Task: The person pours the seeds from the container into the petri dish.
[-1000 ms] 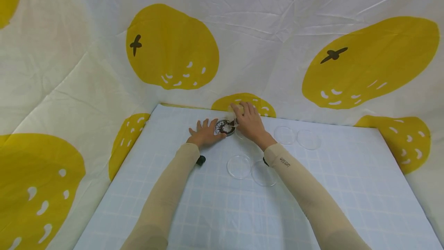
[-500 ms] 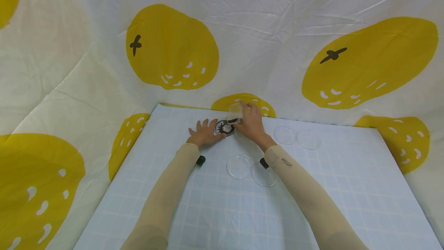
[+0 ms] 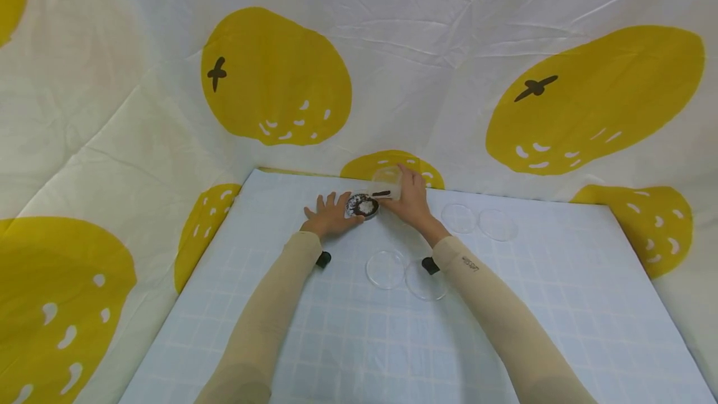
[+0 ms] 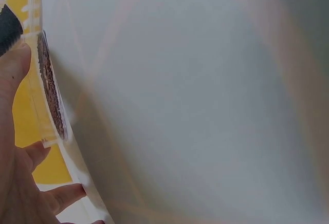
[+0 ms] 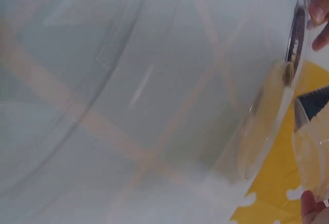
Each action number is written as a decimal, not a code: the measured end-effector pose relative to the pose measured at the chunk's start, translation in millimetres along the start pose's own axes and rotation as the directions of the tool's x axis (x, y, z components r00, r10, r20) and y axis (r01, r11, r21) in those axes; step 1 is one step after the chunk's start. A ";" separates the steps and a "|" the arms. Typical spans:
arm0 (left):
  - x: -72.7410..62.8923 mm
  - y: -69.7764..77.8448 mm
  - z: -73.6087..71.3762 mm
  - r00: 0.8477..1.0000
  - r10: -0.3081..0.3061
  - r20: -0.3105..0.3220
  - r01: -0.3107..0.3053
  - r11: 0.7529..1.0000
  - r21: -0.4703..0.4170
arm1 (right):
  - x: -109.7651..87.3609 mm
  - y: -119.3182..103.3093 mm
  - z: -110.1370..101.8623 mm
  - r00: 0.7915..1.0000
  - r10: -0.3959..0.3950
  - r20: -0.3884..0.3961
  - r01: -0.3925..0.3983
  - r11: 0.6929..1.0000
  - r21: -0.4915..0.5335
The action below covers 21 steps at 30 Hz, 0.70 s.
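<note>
My left hand rests on the cloth, thumb and forefinger on opposite sides of a clear petri dish. Dark brown granules lie in the dish, with a whitish patch in the middle. My right hand grips a clear plastic cup, tilted beside and above the dish. Some dark material sits near the cup's rim, and it also shows in the right wrist view's cup. In the left wrist view the thumb presses the rim of the filled dish. Another clear dish stands beside the filled one.
Two clear round dish pieces lie nearer me, the left one and the right one. Two more, one dish piece and its neighbour, lie to the right. A fruit-print curtain rises behind the table.
My right hand has turned and shifted slightly right, so the cup, at first mostly behind the fingers, shows more of its side. The left hand and filled dish have stayed put.
</note>
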State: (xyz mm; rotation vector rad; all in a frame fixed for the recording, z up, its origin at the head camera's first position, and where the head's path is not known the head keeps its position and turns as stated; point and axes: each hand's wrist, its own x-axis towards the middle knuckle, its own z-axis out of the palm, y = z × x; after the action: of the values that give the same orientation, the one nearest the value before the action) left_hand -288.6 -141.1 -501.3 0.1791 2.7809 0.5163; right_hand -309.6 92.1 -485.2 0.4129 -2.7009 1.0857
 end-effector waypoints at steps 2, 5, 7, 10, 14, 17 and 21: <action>-0.4 0.2 -0.4 1.000 -0.002 0.001 0.002 1.000 0.000 | -0.7 1.4 -2.1 1.000 0.020 0.018 -0.021 0.999 0.034; -0.4 0.2 -0.4 1.000 -0.008 0.006 0.008 1.000 -0.001 | -1.9 3.4 -6.3 0.998 0.050 0.037 -0.053 0.995 0.086; -0.1 0.4 0.0 1.000 -0.011 0.005 0.011 1.000 -0.002 | -2.6 5.0 -9.7 0.997 0.059 0.041 -0.064 0.990 0.129; 0.3 0.5 0.6 1.000 -0.011 0.000 0.011 1.000 -0.008 | -4.5 7.3 -15.6 0.997 0.062 0.041 -0.069 0.976 0.205; 1.3 -1.0 1.4 1.000 -0.003 -0.003 0.003 1.000 -0.019 | -8.6 12.3 -21.9 0.997 0.065 0.048 -0.076 0.956 0.284; 2.0 -1.8 1.5 1.000 0.000 0.001 0.000 1.000 -0.024 | -13.5 16.9 -26.4 0.993 0.095 0.072 -0.113 0.940 0.322; 2.5 -1.9 2.0 1.000 -0.003 0.006 0.003 1.000 -0.020 | -20.8 21.9 -34.3 0.982 0.144 0.125 -0.182 0.905 0.384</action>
State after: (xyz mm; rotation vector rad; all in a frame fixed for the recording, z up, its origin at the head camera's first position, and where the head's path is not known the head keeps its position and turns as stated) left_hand -290.5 -141.8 -504.5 0.1722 2.7691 0.5417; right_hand -294.4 135.0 -480.9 0.3062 -2.6245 1.7120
